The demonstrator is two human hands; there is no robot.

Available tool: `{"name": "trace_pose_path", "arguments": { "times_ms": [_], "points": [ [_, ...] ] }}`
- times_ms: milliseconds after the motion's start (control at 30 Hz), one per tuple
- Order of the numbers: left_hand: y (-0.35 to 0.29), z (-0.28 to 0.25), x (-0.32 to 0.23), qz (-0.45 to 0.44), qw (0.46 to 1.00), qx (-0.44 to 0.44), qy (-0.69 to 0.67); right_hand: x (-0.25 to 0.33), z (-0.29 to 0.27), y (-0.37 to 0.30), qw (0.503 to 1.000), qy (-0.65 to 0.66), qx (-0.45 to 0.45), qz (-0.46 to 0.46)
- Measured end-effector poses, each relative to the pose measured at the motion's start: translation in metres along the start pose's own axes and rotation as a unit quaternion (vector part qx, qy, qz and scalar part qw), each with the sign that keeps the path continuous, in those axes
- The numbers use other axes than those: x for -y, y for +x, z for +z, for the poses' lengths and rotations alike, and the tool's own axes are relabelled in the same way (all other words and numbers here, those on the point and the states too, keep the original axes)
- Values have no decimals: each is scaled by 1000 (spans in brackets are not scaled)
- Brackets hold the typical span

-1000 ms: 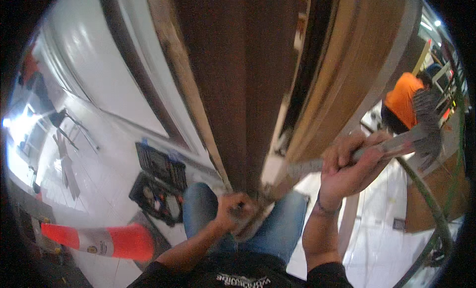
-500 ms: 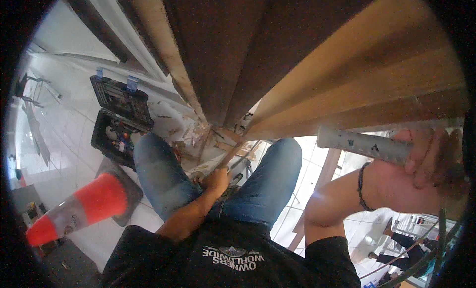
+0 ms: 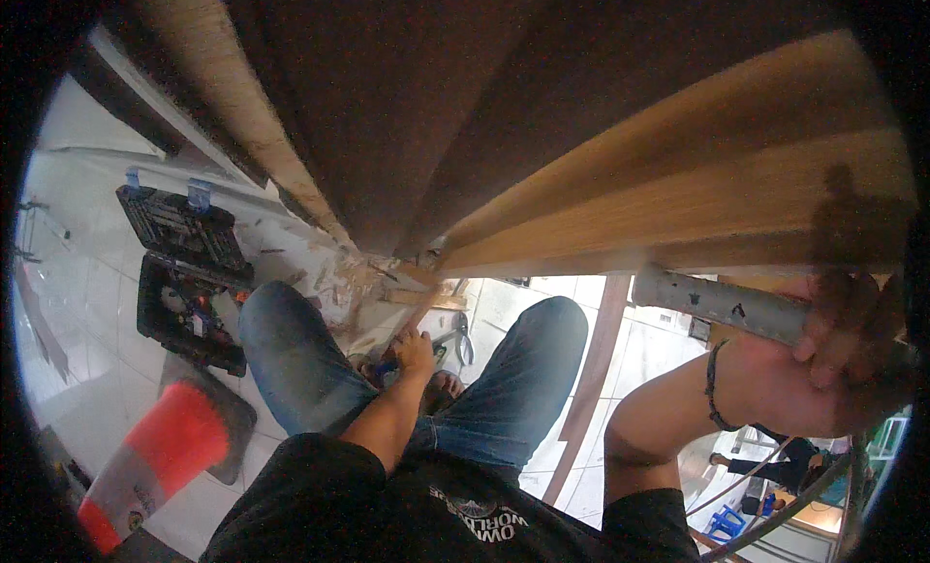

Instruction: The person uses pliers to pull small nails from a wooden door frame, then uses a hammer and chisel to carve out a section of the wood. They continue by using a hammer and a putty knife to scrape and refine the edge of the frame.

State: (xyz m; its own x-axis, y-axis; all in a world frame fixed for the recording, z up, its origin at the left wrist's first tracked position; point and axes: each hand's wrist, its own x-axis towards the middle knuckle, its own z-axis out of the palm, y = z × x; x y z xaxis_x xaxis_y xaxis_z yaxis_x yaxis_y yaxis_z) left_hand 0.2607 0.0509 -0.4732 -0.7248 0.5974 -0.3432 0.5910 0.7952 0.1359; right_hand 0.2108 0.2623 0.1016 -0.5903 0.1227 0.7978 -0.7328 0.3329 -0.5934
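Gripping marked grey handle [image 3: 727,303], right hand [image 3: 835,355], clasping wood strip [image 3: 417,316], left hand [image 3: 415,354], white-lettered shirt [image 3: 407,505]

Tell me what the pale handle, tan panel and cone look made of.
Pale handle: possibly plastic or painted metal; matte and marked, so uncertain. Tan panel: probably wood or veneer, smooth, with faint streaky grain. Cone: likely moulded plastic, smooth, bright orange-red with a greyish band.
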Motion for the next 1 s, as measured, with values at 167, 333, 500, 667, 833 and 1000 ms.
{"name": "trace_pose_path", "arguments": {
  "times_ms": [167, 333, 500, 667, 833, 1000],
  "points": [
    [-3, 29, -6, 14, 953, 276, -124, 10, 17, 9, 997, 32, -71, -19],
    [-16, 49, -14, 29, 978, 153, -135, -7, 30, -3, 976, 40, -214, -22],
    [29, -5, -14, 70, 965, 175, -180, 11, 35, -10, 959, -7, -282, -8],
    [40, -69, 2, 159, 936, 147, -276, 1, 33, -20, 965, 6, -258, 35],
    [15, -162, 18, 334, 867, 50, -365, 24, 33, -63, 957, 6, -163, 240],
    [-70, -386, 61, 286, 910, -65, -294, 33, 32, -90, 885, -46, 117, 448]
  ]
}}
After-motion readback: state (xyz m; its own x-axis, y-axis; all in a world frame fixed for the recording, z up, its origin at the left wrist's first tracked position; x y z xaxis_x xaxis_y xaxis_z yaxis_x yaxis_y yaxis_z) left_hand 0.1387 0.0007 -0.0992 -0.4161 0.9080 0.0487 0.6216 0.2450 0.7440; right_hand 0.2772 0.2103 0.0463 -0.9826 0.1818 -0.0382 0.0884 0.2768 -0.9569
